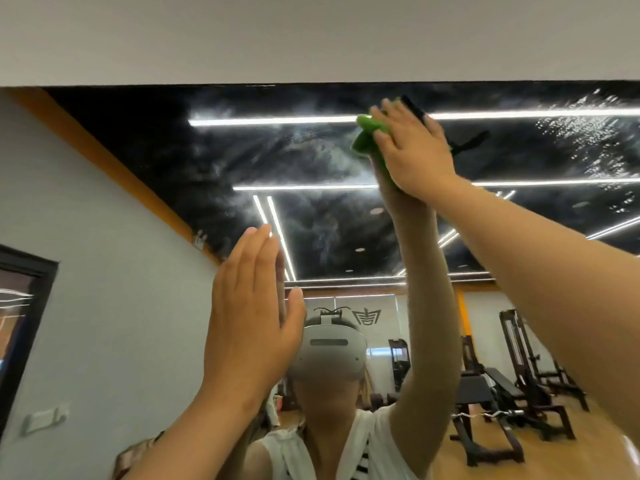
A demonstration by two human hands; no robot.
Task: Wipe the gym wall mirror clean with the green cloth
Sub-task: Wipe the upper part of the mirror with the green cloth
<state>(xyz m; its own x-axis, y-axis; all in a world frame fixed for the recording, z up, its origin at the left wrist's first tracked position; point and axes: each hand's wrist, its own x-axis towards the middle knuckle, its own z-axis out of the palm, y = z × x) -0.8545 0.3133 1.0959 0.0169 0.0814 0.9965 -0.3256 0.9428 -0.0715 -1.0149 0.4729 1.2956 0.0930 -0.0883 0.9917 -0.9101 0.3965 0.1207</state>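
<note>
The wall mirror (263, 157) fills most of the view, with hazy wipe smears and droplets across its upper part. High up near the mirror's top edge, my right hand (412, 147) presses the green cloth (369, 133) flat against the glass, fingers spread over it. The cloth bulges out to the left of the fingers. Lower and to the left, my left hand (252, 317) rests flat on the glass with straight fingers and holds nothing. Both arms and a person with a white headset show as reflections.
A white wall band (311, 36) runs above the mirror's top edge. The reflection shows a grey side wall with an orange stripe (104, 161), ceiling light strips (277, 121), and gym benches and weight machines (512, 386) on a wooden floor.
</note>
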